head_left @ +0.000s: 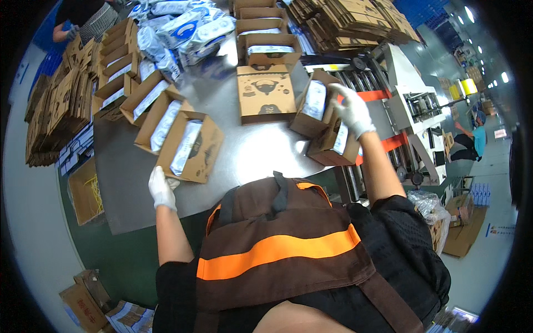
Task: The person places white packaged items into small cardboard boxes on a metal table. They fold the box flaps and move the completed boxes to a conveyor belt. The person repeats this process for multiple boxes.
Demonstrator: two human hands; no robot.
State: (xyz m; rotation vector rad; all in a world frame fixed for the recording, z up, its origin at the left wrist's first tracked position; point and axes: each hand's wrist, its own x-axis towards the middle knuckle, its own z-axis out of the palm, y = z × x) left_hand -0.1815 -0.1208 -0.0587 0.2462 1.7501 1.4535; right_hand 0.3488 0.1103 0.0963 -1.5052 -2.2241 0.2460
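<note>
My left hand (162, 188), in a white glove, is closed round the near corner of an open cardboard box (204, 152). Inside that box stands a white-and-blue packet (186, 147). At the right, my white-gloved right hand (353, 114) hovers by two open boxes with its fingers apart. The farther box (304, 123) holds a white packet (315, 100); the nearer one (350, 152) shows part of another packet (340, 139). Between the two groups lies a closed printed box (266, 91). Contact between my right hand and the boxes is hard to make out.
More open boxes with packets line the metal table (125, 188). Loose packets (186, 30) pile up at the back. Flattened cartons (61, 105) are stacked left, others (350, 22) far right. A roller machine (408, 105) adjoins the table. Two people (474, 139) work farther off.
</note>
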